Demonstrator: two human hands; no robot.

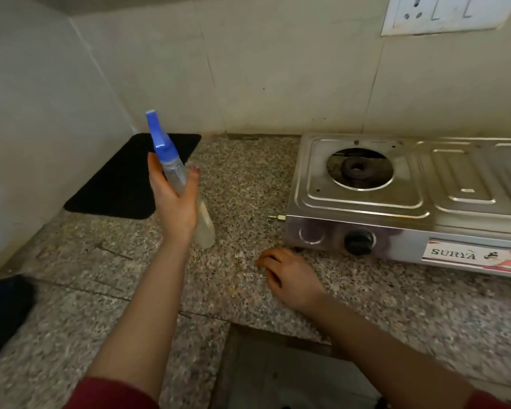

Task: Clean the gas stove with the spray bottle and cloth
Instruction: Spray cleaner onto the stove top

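Note:
My left hand grips a clear spray bottle with a blue nozzle head, held tilted above the granite counter, nozzle up and leaning left. The steel gas stove stands at the right on the counter, its left burner bare of any pan support and a black knob on its front. My right hand rests on the counter just in front of the stove's left corner, fingers loosely curled and holding nothing. A black cloth or mat lies flat in the back left corner.
The speckled granite counter runs from the left wall to under the stove. A tiled wall stands behind, with a socket plate at the top right. A dark object sits at the left edge. The floor shows below the counter's front edge.

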